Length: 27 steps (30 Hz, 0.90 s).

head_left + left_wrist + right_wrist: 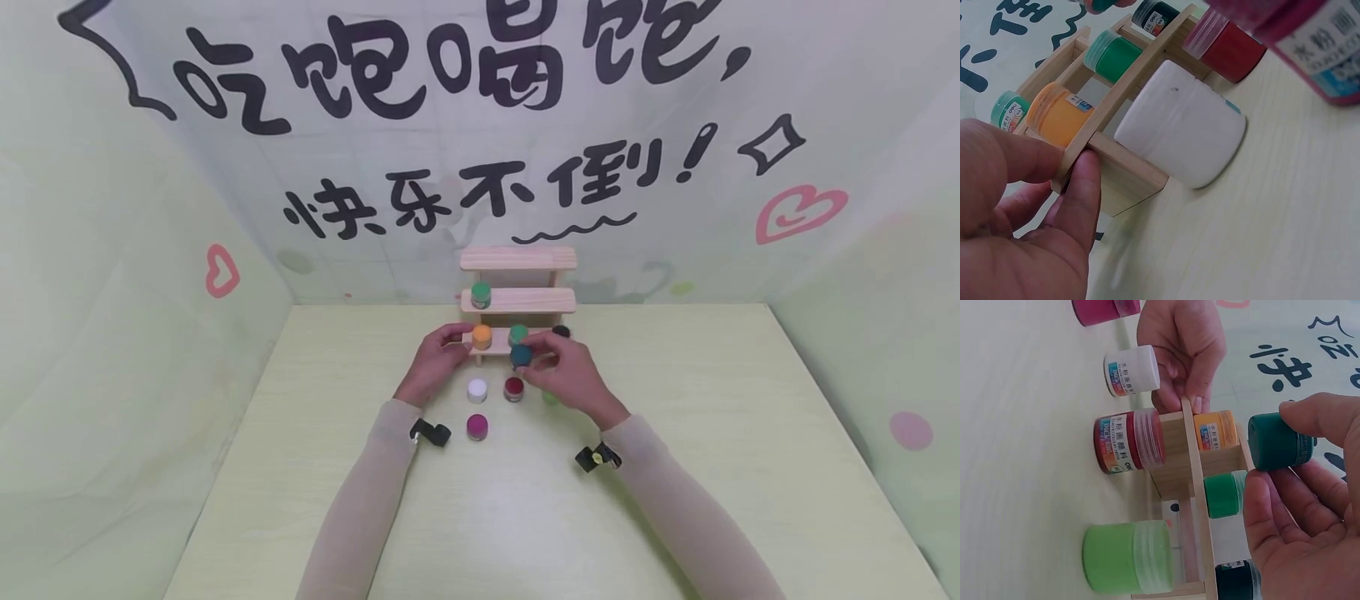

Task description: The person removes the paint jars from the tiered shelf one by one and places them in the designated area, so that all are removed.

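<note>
My left hand (433, 362) grips the left end of the lowest shelf of a three-tier wooden rack (525, 300), thumb and fingers pinching the board in the left wrist view. Between the thumb and fingers of my right hand (573, 372) is a teal paint jar (1272, 442), held up off the shelf. On the lowest shelf stand an orange paint jar (482, 337) beside my left fingers, a green paint jar (518, 334), and a dark paint jar (1235, 580) at the right, partly hidden by my right hand. Another green jar (481, 294) sits on the middle shelf's left end.
In front of the rack, the table holds a white jar (477, 390), a dark red jar (513, 388), a magenta jar (477, 427) and a light green jar (1125, 557). Behind the rack hangs a printed cloth backdrop (420, 275).
</note>
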Motion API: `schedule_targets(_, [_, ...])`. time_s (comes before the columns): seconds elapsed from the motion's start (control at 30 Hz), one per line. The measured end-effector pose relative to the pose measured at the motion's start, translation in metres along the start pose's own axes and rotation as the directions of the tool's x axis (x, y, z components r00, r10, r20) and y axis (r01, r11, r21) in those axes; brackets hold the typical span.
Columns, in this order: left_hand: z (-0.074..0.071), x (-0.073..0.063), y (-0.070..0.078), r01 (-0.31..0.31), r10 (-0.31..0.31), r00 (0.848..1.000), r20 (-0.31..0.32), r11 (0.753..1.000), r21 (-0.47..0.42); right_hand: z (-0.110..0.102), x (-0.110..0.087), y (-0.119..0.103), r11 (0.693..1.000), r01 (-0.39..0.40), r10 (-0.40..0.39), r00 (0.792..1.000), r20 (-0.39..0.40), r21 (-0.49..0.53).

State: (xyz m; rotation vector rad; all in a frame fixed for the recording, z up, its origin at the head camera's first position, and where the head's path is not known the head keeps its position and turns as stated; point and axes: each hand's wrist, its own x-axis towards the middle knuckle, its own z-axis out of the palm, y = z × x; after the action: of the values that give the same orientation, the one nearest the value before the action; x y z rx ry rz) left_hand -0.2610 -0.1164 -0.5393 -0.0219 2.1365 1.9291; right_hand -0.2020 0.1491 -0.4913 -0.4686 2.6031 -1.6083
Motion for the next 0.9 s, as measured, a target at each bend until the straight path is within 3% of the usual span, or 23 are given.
schedule_targets(0.47, [0.001,-0.002,0.002,-0.007,0.007,1.0,-0.007,1.0,-0.001,0.014,-0.029,0.017,0.999,0.036,-0.037,0.999,0.037,0.025])
schedule_targets(0.9, [0.001,-0.001,0.001,-0.006,0.007,1.0,-0.018,1.0,0.017,0.021,-0.046,0.025,0.999,0.045,-0.045,0.988,0.149,0.002])
